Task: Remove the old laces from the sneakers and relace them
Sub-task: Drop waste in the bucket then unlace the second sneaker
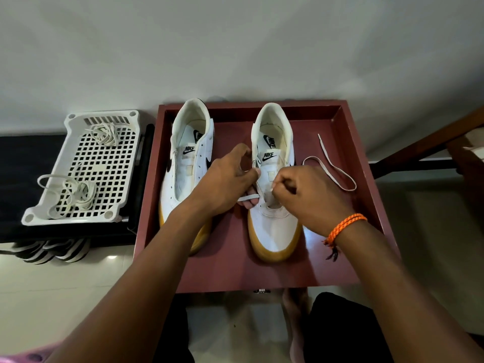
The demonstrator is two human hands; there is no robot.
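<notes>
A dark red tray (337, 119) carries two white sneakers (187, 163) (273, 218) side by side, with a loose white lace (331, 166) near its right edge.

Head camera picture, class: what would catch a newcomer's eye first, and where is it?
Two white sneakers with yellow soles stand side by side in a dark red tray. Both hands meet over the right sneaker, the left hand and right hand each pinching the white lace, which trails onto the tray to the right. The left sneaker has bare eyelets, and old laces lie on a white perforated basket left of the tray.
</notes>
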